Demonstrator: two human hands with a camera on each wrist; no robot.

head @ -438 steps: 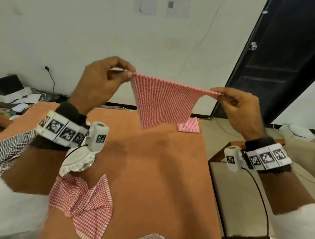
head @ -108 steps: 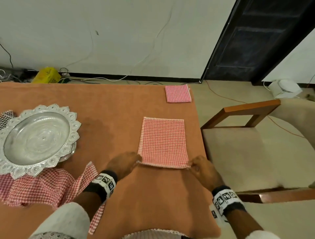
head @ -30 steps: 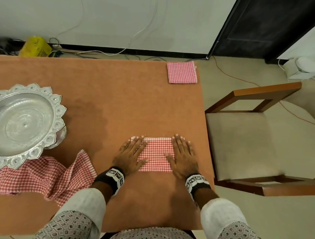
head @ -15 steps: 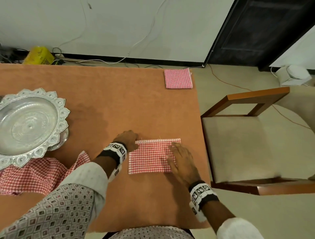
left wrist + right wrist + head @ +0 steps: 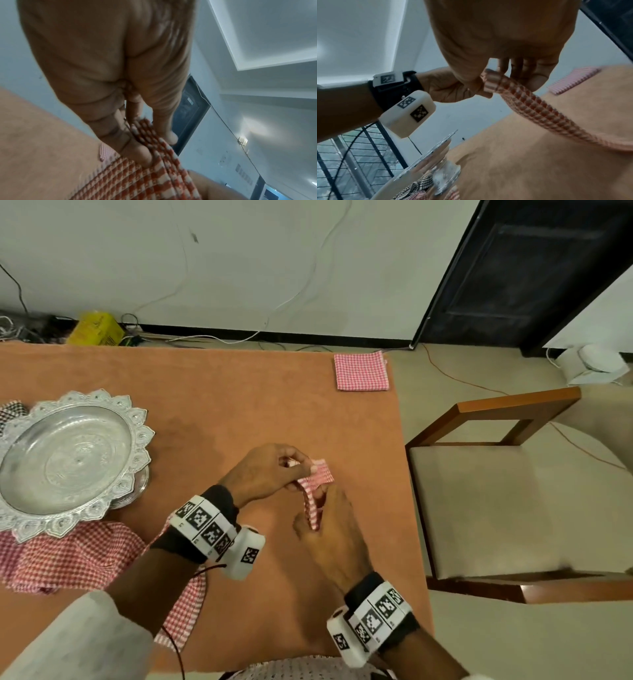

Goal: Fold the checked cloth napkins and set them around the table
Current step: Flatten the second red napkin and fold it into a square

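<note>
A red checked napkin (image 5: 317, 489), folded small, is held up above the orange table (image 5: 239, 412) between both hands. My left hand (image 5: 301, 470) pinches its far end, thumb over fingers, with the cloth (image 5: 154, 155) running out under the thumb. My right hand (image 5: 320, 508) grips the near part, and the cloth's edge (image 5: 530, 106) runs from its fingers as a thick layered strip. Another folded red checked napkin (image 5: 361, 371) lies flat at the table's far right corner. Loose red checked napkins (image 5: 68, 556) lie crumpled at the left.
An ornate silver tray (image 5: 113, 494) stands on the left of the table, partly over the loose napkins. A black checked cloth (image 5: 10, 412) peeks out behind it. A wooden chair (image 5: 496, 508) with a beige seat stands close to the table's right edge.
The folded napkin lay flat on the table under both hands; now it is folded narrower and lifted off the table, with both hands holding it.
</note>
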